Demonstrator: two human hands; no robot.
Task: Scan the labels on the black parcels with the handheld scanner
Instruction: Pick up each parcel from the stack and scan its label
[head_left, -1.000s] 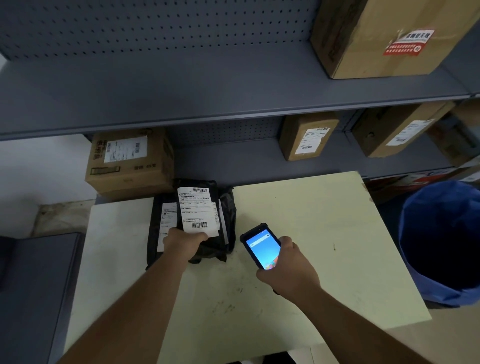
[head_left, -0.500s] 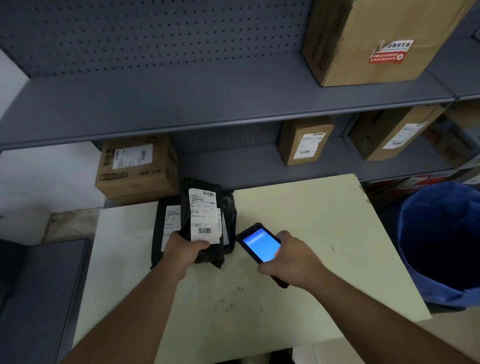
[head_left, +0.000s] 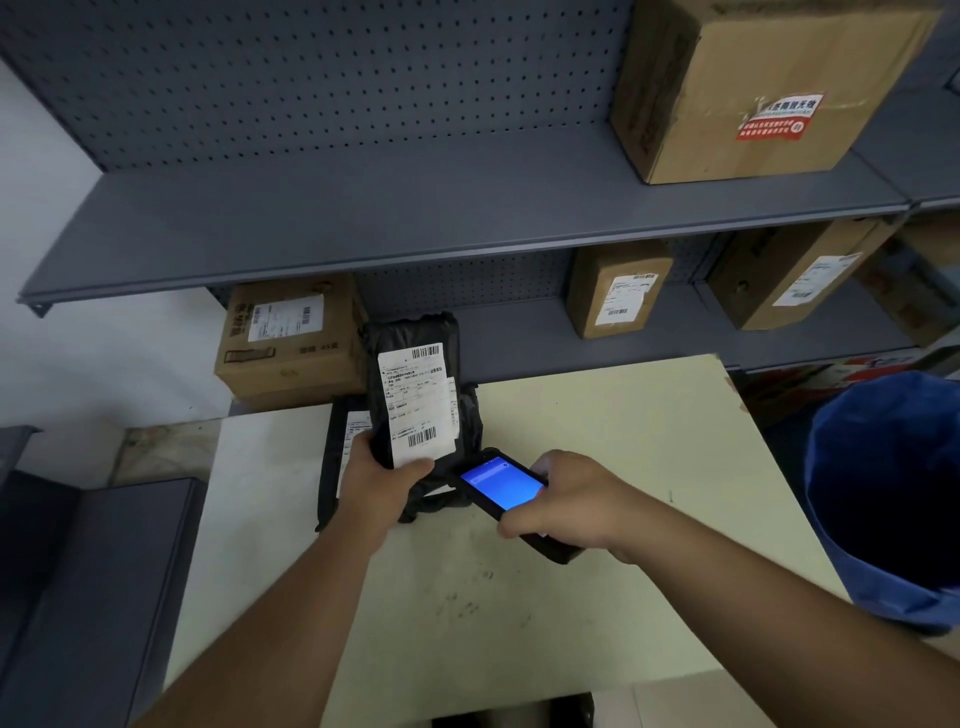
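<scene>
L hand (head_left: 375, 486) grips a black parcel (head_left: 413, 395) upright, label (head_left: 420, 402) facing cam. R hand (head_left: 569, 501) clasps the handheld scanner (head_left: 501, 486) just beside it. Blue bin (head_left: 883, 499) at right; contents too dark to tell.

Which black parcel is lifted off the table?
The black plastic-wrapped parcel gripped by the left hand, white label facing up; another black parcel lies flat on the table beneath.

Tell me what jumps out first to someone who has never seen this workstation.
The glowing blue screen of the handheld scanner, gripped in the right hand over the pale table, draws the eye first. Right beside it, the left hand holds a black parcel up, its white label facing the camera. The big cardboard box stands out on the upper grey shelf, top right.
</scene>
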